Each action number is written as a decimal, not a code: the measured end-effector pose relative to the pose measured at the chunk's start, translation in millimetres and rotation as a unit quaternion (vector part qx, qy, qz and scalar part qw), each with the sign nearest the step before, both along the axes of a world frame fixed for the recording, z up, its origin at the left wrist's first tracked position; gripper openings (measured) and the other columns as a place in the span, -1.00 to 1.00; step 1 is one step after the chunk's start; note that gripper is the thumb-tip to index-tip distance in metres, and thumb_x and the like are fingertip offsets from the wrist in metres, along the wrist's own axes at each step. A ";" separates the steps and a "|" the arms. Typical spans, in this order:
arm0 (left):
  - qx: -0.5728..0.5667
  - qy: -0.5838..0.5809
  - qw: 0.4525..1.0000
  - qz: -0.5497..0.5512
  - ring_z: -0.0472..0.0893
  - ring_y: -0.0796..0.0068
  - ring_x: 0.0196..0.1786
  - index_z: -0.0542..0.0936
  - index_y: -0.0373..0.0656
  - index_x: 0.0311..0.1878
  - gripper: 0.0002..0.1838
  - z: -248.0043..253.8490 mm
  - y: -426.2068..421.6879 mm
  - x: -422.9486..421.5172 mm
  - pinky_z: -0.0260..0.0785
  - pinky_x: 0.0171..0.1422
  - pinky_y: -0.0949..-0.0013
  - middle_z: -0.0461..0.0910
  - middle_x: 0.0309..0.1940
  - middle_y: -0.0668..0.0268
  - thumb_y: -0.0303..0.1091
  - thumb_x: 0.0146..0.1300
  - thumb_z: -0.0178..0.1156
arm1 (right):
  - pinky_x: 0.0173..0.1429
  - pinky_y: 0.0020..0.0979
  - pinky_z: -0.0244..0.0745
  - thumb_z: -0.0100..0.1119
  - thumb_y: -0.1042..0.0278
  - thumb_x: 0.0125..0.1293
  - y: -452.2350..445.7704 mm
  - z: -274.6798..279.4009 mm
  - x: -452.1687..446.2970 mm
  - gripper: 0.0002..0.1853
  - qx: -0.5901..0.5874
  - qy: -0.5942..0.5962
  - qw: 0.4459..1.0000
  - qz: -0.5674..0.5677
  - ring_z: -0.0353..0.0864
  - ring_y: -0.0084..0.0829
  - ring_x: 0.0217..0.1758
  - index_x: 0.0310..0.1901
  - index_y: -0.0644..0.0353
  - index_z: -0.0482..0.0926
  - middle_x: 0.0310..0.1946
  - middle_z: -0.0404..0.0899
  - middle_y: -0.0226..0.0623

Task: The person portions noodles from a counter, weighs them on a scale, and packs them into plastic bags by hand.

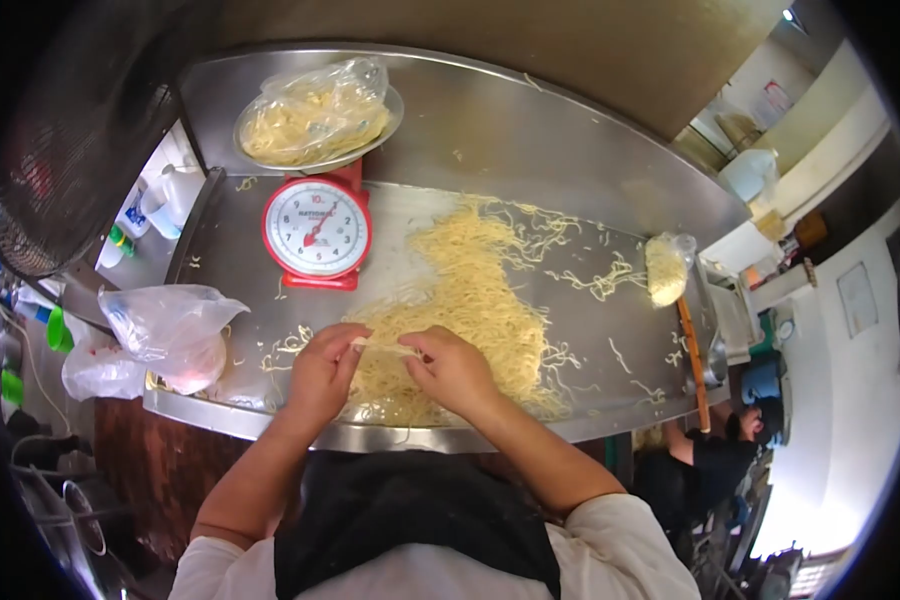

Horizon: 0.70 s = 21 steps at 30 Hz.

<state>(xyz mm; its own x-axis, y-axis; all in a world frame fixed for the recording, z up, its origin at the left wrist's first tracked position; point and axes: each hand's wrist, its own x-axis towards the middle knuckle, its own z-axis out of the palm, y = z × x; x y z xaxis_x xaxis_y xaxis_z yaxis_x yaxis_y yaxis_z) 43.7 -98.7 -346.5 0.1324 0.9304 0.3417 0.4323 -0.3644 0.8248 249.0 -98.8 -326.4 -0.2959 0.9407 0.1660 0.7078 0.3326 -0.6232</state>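
My left hand (326, 368) and my right hand (453, 372) are close together over the near part of a noodle pile. Between their pinched fingers stretches a thin pale strip (388, 348); whether it is plastic or noodle dough I cannot tell. Loose yellow noodles (470, 290) spread below and beyond the hands on a steel table (600, 350). Behind my left hand stands a red dial scale (317, 228), its pan (398, 112) carrying a clear plastic bag of noodles (315, 115).
Clear plastic bags (170, 325) are heaped at the table's left edge. A small bag of noodles (667, 270) lies at the right, by a wooden stick (692, 365). A fan (75, 170) is at the upper left. Another person (705, 460) is at the lower right.
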 end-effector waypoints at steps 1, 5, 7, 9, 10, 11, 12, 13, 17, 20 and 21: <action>-0.018 -0.014 1.000 -0.001 0.62 0.25 -0.14 0.60 -0.23 -0.10 -0.80 2.1 1.5 -0.3 0.44 -0.01 0.33 0.61 -0.16 0.11 -0.37 0.36 0.05 | -0.14 -0.29 0.53 0.21 0.30 0.16 1.0 -4.3 0.6 -0.65 0.051 0.005 0.999 0.001 0.62 -0.17 -0.21 0.01 0.10 0.57 -0.18 0.61 -0.21; -0.228 -0.263 0.930 -0.116 0.57 0.59 -0.26 0.52 -0.22 -0.03 -0.76 27.5 12.4 6.2 0.45 -0.12 0.44 0.62 -0.24 0.28 -0.31 0.44 -0.05 | -0.23 -0.39 0.50 0.24 0.33 0.19 4.0 14.5 -21.0 -0.69 -0.004 0.168 0.986 0.011 0.58 -0.37 -0.34 -0.03 0.19 0.55 -0.31 0.60 -0.28; -0.188 -0.291 0.926 -0.153 0.59 0.53 -0.25 0.49 -0.25 0.00 -0.73 49.8 18.9 9.6 0.45 -0.12 0.43 0.62 -0.25 0.24 -0.27 0.44 -0.07 | -0.23 -0.42 0.48 0.24 0.32 0.21 8.4 24.4 -32.1 -0.71 -0.116 0.214 0.969 0.047 0.58 -0.41 -0.35 -0.06 0.20 0.55 -0.32 0.60 -0.27; -0.167 -0.333 0.916 -0.149 0.61 0.48 -0.25 0.47 -0.27 0.01 -0.71 74.6 21.0 7.7 0.46 -0.12 0.41 0.63 -0.27 0.22 -0.25 0.44 -0.07 | -0.23 -0.43 0.47 0.23 0.29 0.23 10.3 17.8 -41.4 -0.75 -0.174 0.214 0.958 0.074 0.56 -0.43 -0.36 -0.10 0.21 0.56 -0.34 0.60 -0.26; -0.163 -0.363 0.908 -0.134 0.62 0.46 -0.26 0.47 -0.28 0.00 -0.71 87.6 22.8 4.6 0.47 -0.13 0.40 0.63 -0.28 0.21 -0.25 0.44 -0.06 | -0.25 -0.44 0.45 0.23 0.28 0.24 12.6 4.8 -40.8 -0.76 -0.163 0.207 0.962 0.072 0.54 -0.46 -0.38 -0.13 0.21 0.57 -0.38 0.59 -0.26; -0.149 -0.402 0.894 -0.129 0.63 0.43 -0.27 0.47 -0.27 -0.01 -0.71 97.1 23.5 -0.9 0.48 -0.13 0.38 0.63 -0.27 0.18 -0.24 0.44 -0.06 | -0.27 -0.44 0.44 0.22 0.27 0.25 16.6 -8.1 -38.6 -0.78 -0.152 0.200 0.966 0.068 0.53 -0.48 -0.41 -0.16 0.22 0.58 -0.41 0.59 -0.26; -0.137 -0.418 0.889 -0.125 0.63 0.43 -0.28 0.47 -0.27 0.00 -0.71 105.7 22.1 -8.6 0.49 -0.14 0.38 0.63 -0.28 0.18 -0.24 0.44 -0.06 | -0.28 -0.43 0.43 0.21 0.27 0.25 19.2 -20.7 -31.8 -0.80 -0.191 0.166 0.966 0.056 0.52 -0.49 -0.43 -0.20 0.21 0.59 -0.45 0.58 -0.27; -0.122 -0.435 0.883 -0.124 0.63 0.42 -0.29 0.47 -0.27 0.00 -0.71 110.8 20.8 -15.7 0.49 -0.14 0.38 0.63 -0.28 0.18 -0.24 0.44 -0.06 | -0.30 -0.43 0.42 0.20 0.27 0.25 23.5 -29.8 -23.0 -0.81 -0.225 0.130 0.965 0.043 0.51 -0.49 -0.44 -0.24 0.21 0.60 -0.49 0.57 -0.27; -0.124 -0.426 0.895 -0.045 0.63 0.44 -0.31 0.48 -0.26 0.00 -0.71 88.1 14.0 -38.6 0.49 -0.17 0.40 0.63 -0.27 0.17 -0.24 0.45 -0.06 | -0.31 -0.41 0.41 0.20 0.24 0.25 29.4 -56.7 8.7 -0.80 -0.207 0.038 0.978 0.008 0.52 -0.45 -0.47 -0.24 0.20 0.62 -0.53 0.55 -0.26; -0.210 -0.408 0.889 -0.011 0.64 0.48 -0.26 0.48 -0.24 0.02 -0.69 39.9 6.0 -46.8 0.49 -0.17 0.45 0.64 -0.21 0.18 -0.20 0.43 -0.03 | -0.28 -0.37 0.44 0.20 0.23 0.22 32.7 -58.9 3.1 -0.79 -0.198 0.127 0.972 -0.011 0.55 -0.36 -0.46 -0.23 0.18 0.63 -0.53 0.57 -0.24; -0.240 -0.399 0.885 -0.001 0.64 0.49 -0.25 0.49 -0.24 0.02 -0.69 24.5 2.3 -44.9 0.48 -0.17 0.46 0.64 -0.20 0.19 -0.20 0.43 -0.02 | -0.27 -0.36 0.45 0.21 0.23 0.21 34.9 -54.0 -0.3 -0.79 -0.191 0.172 0.966 -0.017 0.57 -0.32 -0.45 -0.23 0.17 0.64 -0.53 0.57 -0.22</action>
<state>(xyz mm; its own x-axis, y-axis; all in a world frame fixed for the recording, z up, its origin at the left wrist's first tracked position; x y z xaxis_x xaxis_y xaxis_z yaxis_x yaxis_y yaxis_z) -1.2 -96.4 -322.0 0.0298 0.9939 -0.1066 -0.3574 0.1102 0.9274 248.7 -63.9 -380.4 -0.2527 0.9610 -0.1122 0.4433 0.0119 -0.8963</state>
